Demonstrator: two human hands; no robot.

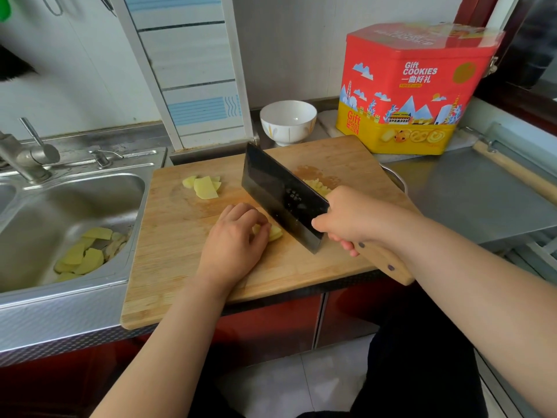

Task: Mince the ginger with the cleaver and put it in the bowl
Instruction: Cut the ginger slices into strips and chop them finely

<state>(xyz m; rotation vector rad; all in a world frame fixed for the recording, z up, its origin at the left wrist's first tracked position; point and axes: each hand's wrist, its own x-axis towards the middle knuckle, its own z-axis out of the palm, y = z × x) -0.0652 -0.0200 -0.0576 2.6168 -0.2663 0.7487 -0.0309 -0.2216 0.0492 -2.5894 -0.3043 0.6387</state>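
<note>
On the wooden cutting board (187,267), my left hand (233,239) holds down a small stack of yellow ginger slices (275,233) with curled fingers. My right hand (352,220) grips the wooden handle of the dark cleaver (280,194), whose blade stands on the board right beside my left fingertips. A pile of chopped ginger (316,187) lies behind the blade, partly hidden by it. More ginger slices (205,187) sit at the board's far left. The white bowl (287,122), with nothing in it, stands behind the board.
A steel sink (60,212) at the left holds ginger peelings and trimmings (87,254), with the faucet (21,155) behind it. A red and yellow cookie tin (413,89) stands at the back right. A steel counter (482,191) and a wooden rolling pin (518,173) lie to the right.
</note>
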